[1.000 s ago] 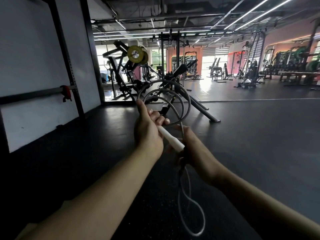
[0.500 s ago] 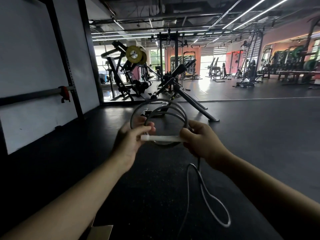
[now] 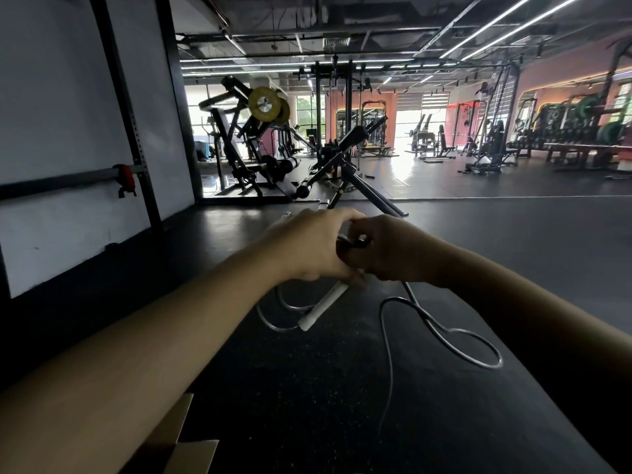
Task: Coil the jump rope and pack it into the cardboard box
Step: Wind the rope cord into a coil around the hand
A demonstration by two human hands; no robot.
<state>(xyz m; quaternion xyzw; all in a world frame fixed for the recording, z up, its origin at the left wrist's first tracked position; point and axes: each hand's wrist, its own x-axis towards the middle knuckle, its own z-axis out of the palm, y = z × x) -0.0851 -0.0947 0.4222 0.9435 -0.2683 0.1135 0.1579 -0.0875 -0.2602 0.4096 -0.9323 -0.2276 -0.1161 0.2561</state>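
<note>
Slack is the worry: a long tail of jump rope (image 3: 444,331) hangs loose below the right hand (image 3: 393,251), looping above the floor (image 3: 513,234), and could snag or spring the gathered coils open if either grip eases. Both hands are pressed together around the bundle, the left hand (image 3: 307,248) clamped over the coils with the white handle (image 3: 323,307) poking out beneath. Half a second ago the handle lay level between them. A flap of the cardboard box (image 3: 181,449) shows at the bottom edge.
</note>
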